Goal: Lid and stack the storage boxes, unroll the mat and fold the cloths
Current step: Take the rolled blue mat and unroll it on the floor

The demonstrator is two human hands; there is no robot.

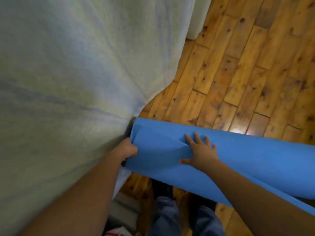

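A blue mat lies partly rolled across the lower right, above the wooden floor. My left hand grips the mat's left end, fingers curled round its edge. My right hand lies flat on top of the roll with fingers spread and straight. A large pale grey-green cloth fills the left half of the view, hanging or draped close to the camera; its lower corner meets the mat's left end. No storage boxes are in view.
Wooden plank floor covers the right and upper right. A pale curtain or cloth edge hangs at the top. My legs in blue jeans stand below the mat. Something white and red lies at the bottom edge.
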